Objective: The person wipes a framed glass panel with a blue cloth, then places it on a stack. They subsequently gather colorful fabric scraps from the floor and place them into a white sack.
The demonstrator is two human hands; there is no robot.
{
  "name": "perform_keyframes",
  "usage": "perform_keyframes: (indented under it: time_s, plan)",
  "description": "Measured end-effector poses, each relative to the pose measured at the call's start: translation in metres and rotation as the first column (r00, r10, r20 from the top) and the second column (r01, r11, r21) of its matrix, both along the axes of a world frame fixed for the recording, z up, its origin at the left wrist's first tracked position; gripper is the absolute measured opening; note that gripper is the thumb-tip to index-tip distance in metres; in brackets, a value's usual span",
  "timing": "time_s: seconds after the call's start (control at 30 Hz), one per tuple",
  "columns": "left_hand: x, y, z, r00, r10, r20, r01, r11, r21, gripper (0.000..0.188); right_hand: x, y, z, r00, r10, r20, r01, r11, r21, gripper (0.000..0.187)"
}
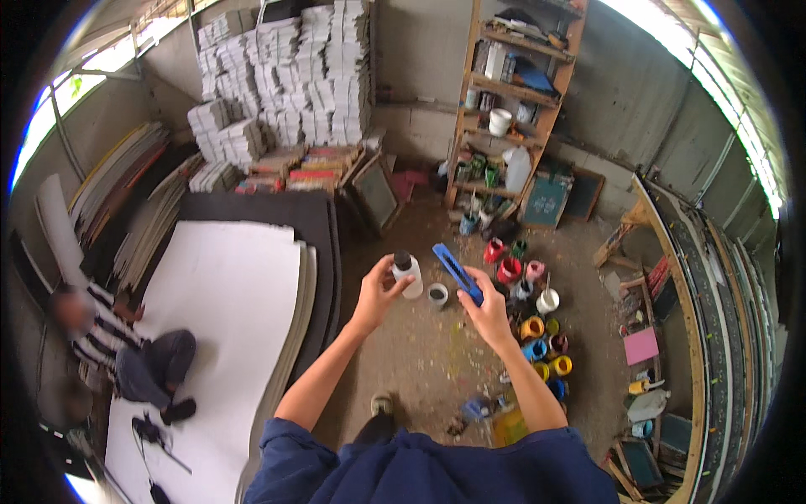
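Observation:
My left hand (377,291) is closed round a translucent white bottle (410,284) with a black cap (403,259), held upright. My right hand (487,304) grips the lower end of a blue utility knife (456,273) with a dark slot along its body; it slants up and to the left. I cannot make out any blade. The two held things are apart, side by side in front of me. Between and beyond them, a small white pot (437,293) with dark contents stands on the floor.
Several open paint pots, such as a red pot (509,270) and a yellow pot (562,365), line the floor at right. Large white sheets (227,311) are stacked at left, where a person (151,357) sits. A wooden shelf (514,88) and white paper stacks (290,80) stand behind.

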State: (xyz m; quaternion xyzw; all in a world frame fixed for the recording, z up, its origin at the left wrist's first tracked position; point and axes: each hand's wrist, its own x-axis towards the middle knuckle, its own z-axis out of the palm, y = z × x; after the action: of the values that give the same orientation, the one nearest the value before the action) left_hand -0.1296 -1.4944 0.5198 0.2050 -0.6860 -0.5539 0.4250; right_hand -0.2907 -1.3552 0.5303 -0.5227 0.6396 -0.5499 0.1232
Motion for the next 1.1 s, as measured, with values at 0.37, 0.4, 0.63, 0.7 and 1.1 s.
perform_keyframes:
  time_s: [0.37, 0.4, 0.63, 0.7, 1.1]
  plan:
    - [-0.163, -0.253, 0.030, 0.981, -0.178, 0.077, 0.182, 0.982, -0.045, 0.036, -0.134, -0.199, 0.011, 0.950, -0.311, -0.032, 0.310, 0.950, -0.044, 0.031]
    - [-0.181, -0.275, 0.030, 0.979, -0.190, 0.073, 0.194, 0.979, -0.066, 0.037, -0.148, -0.215, 0.013, 0.942, -0.335, -0.005, 0.335, 0.942, -0.017, 0.031]
    - [-0.300, -0.413, 0.057, 0.967, -0.238, 0.087, 0.246, 0.964, -0.102, 0.039, -0.262, -0.353, 0.012, 0.880, -0.462, -0.107, 0.452, 0.886, -0.105, 0.030]
    - [-0.332, -0.445, 0.071, 0.967, -0.234, 0.101, 0.244, 0.965, -0.100, 0.041, -0.292, -0.388, 0.017, 0.867, -0.477, -0.144, 0.459, 0.877, -0.142, 0.032]
    - [-0.546, -0.664, 0.077, 0.969, -0.215, 0.119, 0.236, 0.949, -0.211, 0.061, -0.474, -0.603, 0.016, 0.742, -0.645, -0.185, 0.610, 0.763, -0.213, 0.032]
